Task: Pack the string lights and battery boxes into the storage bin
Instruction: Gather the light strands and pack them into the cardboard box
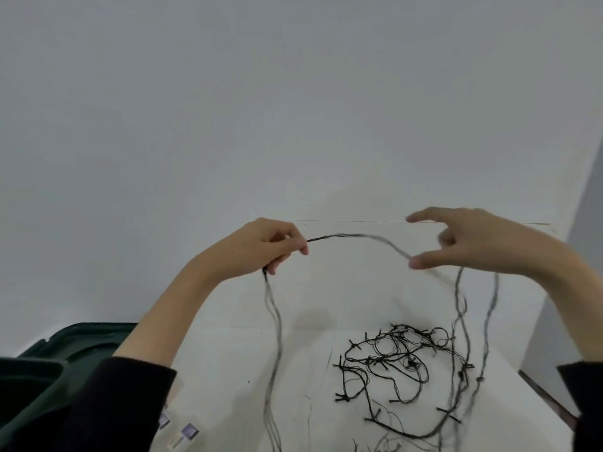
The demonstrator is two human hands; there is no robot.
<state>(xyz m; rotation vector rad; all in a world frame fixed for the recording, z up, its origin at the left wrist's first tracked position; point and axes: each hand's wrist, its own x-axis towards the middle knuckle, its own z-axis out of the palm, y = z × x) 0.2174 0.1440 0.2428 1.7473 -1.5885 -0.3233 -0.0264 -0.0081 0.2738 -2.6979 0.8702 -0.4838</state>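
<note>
Black lights point(391, 353) tangled on counter point(228, 353) | my left hand point(261, 246) pinches strand point(342, 236) | my right hand point(473, 243) spread, touching strand

White table point(228, 353) against grey wall point(228, 93) (two small purple-marked tags point(189, 430) near front)

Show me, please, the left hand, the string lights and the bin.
left hand point(261, 249): head view, back of the hand.
string lights point(323, 237): head view, dark strand just past the gripping fingers.
bin point(75, 331): head view, dark green rim.
</note>
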